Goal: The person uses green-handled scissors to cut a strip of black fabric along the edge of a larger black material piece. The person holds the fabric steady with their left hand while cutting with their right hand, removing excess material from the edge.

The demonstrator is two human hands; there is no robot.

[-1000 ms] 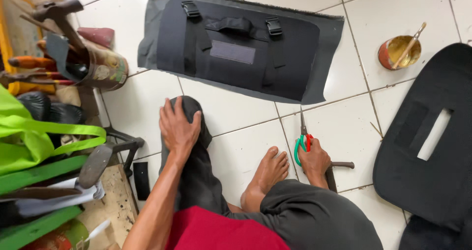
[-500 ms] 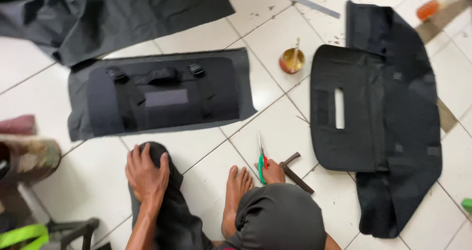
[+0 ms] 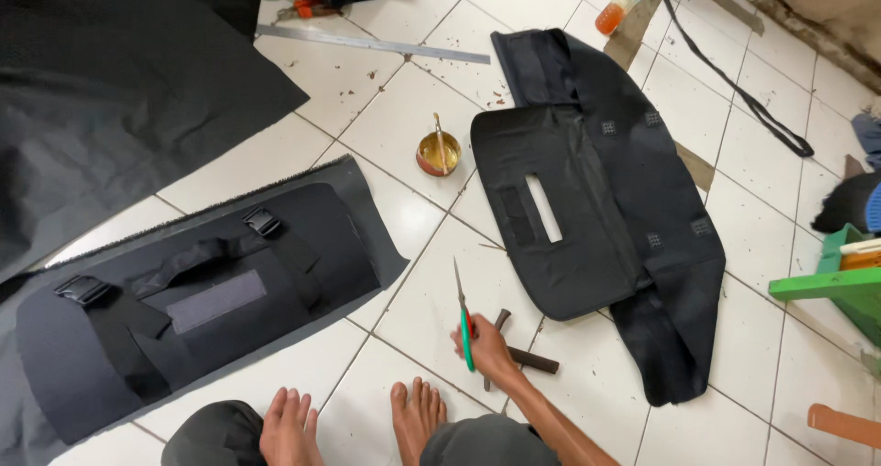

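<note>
— What is gripped by the right hand?

— Green-handled scissors are grasped there, blades laid on the floor tile, just left of the slotted panel.

— And the left hand?

— It is rested flat on the knee, fingers released, its wrist cut off by the frame edge.

— Anything obscured?

— A brown tool is partly hidden behind the right hand; its kind cannot be made out.
</note>
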